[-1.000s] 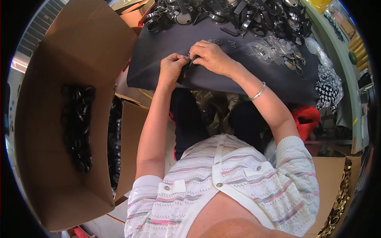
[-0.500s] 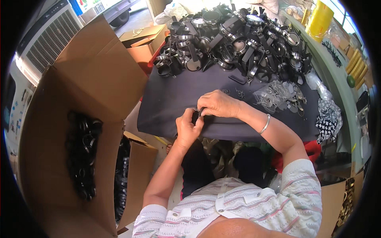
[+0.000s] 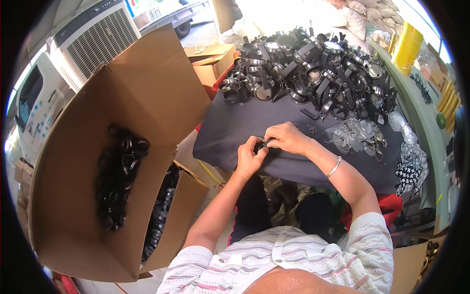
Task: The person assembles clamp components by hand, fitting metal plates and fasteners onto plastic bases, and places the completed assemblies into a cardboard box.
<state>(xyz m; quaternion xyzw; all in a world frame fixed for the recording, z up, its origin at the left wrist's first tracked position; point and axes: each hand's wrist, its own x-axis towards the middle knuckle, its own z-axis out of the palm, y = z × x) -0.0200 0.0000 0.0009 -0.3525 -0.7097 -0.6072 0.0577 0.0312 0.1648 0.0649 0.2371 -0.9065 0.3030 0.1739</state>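
Observation:
Close to the near edge of the dark cloth-covered table (image 3: 220,132), my left hand (image 3: 249,158) and my right hand (image 3: 288,138) meet fingertip to fingertip. Both are closed in a pinch on a small black piece (image 3: 263,144), mostly hidden by the fingers, so its kind is unclear. Just beyond my right hand lie small metal bits (image 3: 312,130) and a black bar-shaped piece (image 3: 309,115). A clear plastic bag (image 3: 342,133) of small metal parts lies to their right. Farther back rises a heap of round, metal-rimmed, watch-like pieces with black straps (image 3: 313,73).
At left stands a large open carton (image 3: 132,78) with black strapped pieces (image 3: 122,171) inside; a smaller carton (image 3: 188,206) adjoins it. Another carton (image 3: 213,66) stands behind the table. A green ledge (image 3: 416,103) with a yellow roll (image 3: 407,49) borders the right side.
The whole view has shifted, so the table and heap appear farther right and lower. My hands stay together on the black piece, with only slight finger movement.

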